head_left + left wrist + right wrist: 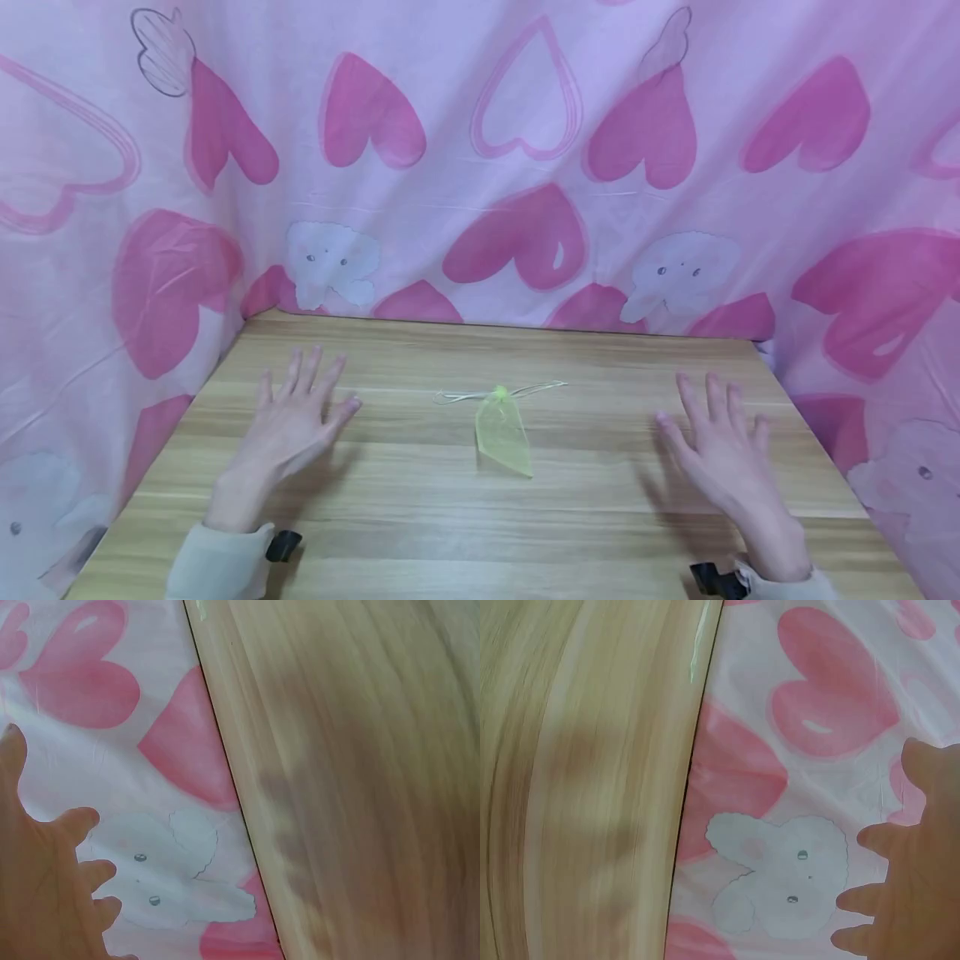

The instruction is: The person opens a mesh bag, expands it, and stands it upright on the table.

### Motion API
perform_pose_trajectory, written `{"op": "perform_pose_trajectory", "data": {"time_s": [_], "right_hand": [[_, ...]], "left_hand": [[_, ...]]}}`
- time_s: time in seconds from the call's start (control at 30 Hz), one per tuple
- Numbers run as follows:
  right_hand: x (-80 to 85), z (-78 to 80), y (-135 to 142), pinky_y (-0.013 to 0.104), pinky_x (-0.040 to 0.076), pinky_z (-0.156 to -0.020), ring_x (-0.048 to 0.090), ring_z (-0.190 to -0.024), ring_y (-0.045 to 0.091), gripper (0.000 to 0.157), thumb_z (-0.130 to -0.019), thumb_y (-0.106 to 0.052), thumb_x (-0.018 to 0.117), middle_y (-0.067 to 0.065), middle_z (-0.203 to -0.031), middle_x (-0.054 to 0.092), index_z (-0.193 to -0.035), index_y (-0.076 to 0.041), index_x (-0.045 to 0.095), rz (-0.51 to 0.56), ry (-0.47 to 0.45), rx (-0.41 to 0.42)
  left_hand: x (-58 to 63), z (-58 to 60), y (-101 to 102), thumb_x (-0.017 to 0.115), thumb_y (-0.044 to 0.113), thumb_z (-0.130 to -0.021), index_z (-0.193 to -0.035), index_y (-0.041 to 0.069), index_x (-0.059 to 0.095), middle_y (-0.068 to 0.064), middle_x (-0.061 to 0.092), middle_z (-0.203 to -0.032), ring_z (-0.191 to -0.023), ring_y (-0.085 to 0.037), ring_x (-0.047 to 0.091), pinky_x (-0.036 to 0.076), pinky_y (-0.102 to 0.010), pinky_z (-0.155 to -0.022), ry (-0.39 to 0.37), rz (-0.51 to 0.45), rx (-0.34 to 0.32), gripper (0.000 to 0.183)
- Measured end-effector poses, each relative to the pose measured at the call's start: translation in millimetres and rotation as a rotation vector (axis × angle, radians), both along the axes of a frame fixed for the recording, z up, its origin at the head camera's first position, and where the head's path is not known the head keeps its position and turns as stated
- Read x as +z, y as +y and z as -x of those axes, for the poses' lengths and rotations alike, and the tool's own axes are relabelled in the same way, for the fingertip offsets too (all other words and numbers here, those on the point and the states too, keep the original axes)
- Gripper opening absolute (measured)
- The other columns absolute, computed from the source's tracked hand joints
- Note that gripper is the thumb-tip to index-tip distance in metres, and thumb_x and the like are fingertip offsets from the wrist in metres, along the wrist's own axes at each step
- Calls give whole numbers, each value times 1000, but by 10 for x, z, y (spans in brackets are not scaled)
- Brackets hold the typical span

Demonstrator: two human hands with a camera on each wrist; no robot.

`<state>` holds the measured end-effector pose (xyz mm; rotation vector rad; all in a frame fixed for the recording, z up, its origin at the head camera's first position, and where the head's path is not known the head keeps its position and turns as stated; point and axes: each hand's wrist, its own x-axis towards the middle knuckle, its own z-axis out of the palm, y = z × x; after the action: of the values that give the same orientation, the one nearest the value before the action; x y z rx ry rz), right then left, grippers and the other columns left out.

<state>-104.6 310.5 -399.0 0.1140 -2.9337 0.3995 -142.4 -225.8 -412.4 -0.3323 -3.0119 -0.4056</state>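
Note:
A small sheer yellow-green drawstring pouch [504, 437] lies on the wooden table [420, 525], its neck gathered and its pale cords [536, 388] stretched out to both sides. To the left of it, my left hand [296, 421] is held over the table with fingers spread, holding nothing. My right hand [723, 454] hovers on the other side, fingers likewise apart and nothing in them. Both hands cast shadows on the wood. In the wrist views, the left hand [45, 862] and right hand [919, 862] show splayed fingers; the pouch is out of sight there.
A pink and white curtain [427, 192] with hearts and white cartoon animals hangs behind the table and along both sides. The table's back edge [525, 326] meets the curtain. Dark straps [283, 546] sit at the wrists by the light sleeves [221, 562].

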Motion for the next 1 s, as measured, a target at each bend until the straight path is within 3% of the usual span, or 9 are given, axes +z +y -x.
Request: {"op": "perform_pose_trajectory", "data": {"time_s": [0.27, 0.7, 1.0], "right_hand": [[-23, 13, -169, 78, -9, -98, -6, -143, 49, 68, -104, -49, 35, 30, -157, 3, -157, -13, 14, 30, -9, 11], [-15, 83, -467, 78, 1, -100, 8, -142, 50, 64, -102, -48, 45, 30, -156, 15, -150, -7, 35, 75, 18, 63], [-3, 119, -598, 76, 5, -102, 12, -142, 50, 64, -102, -48, 45, 29, -156, 16, -150, -7, 36, 99, 3, 91]], "left_hand": [[-52, 32, 88, 32, 61, -100, -157, 15, 21, -21, 5, -161, -146, -42, 1, -5, -68, -108, -21, -30, -18, 73], [-72, 93, 299, 33, 64, -98, -156, 16, 26, -18, 6, -161, -147, -38, 1, -1, -62, -112, -63, -76, -59, 75], [-91, 113, 423, 29, 70, -96, -155, 18, 28, -15, 8, -162, -147, -36, 1, 2, -62, -112, -77, -73, -73, 79]]}}
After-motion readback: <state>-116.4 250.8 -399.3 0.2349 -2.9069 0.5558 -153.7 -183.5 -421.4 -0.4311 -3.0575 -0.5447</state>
